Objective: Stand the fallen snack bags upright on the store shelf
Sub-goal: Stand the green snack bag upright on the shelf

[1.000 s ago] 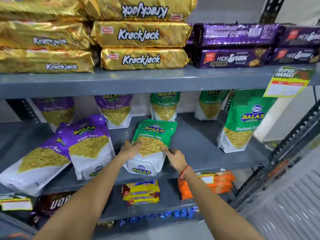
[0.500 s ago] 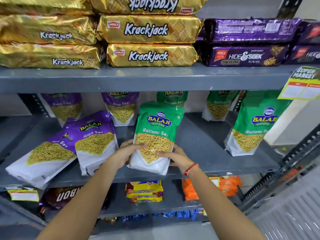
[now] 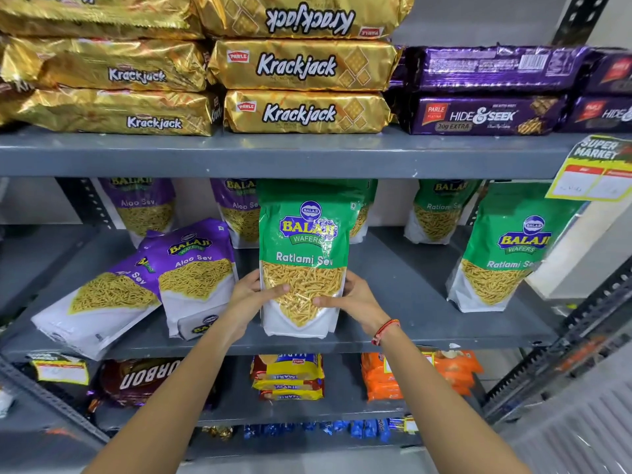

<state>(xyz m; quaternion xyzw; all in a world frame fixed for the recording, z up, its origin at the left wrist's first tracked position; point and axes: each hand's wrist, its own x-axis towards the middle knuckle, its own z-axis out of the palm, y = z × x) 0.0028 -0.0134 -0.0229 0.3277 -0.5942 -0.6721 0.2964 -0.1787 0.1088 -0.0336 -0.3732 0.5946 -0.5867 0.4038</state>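
1. Two hands bracket the green-and-white plastic pouch of Ratlami Sev point(image 3: 302, 258), and we see it upright near the front edge of the grey metal middle shelf point(image 3: 393, 268), its base on or just above the shelf.
2. We watch the left hand point(image 3: 251, 295) press its flank from one side, thumb laid across the clear window of yellow sev; the right hand point(image 3: 352, 299) mirrors it, thumb on the front, fingers wrapped behind. Both are clamped on the pouch, not spread free.
3. We judge the low, two-sided hold is there to square the floppy base so the pouch can stand alone once let go.
4. Beside it, we spot two purple-and-white pouches of Aloo Sev point(image 3: 196, 275) lying tipped back, one overlapping the other point(image 3: 102, 299). Those look like the jobs left.
5. To the right, another green pouch point(image 3: 506, 254) stands by itself, and more stand along the back wall.
6. Now the writing: we read "BALAJI WAFERS" and "Ratlami Sev" on the held pouch.
7. Up top we read "Krackjack" with a "PARLE" tag on the gold foil packs point(image 3: 301, 112), and "HIDE & SEEK", "20g EXTRA" on the purple packs point(image 3: 482, 116).
8. A yellow tag point(image 3: 595, 172) reads "SUPER MARKET".
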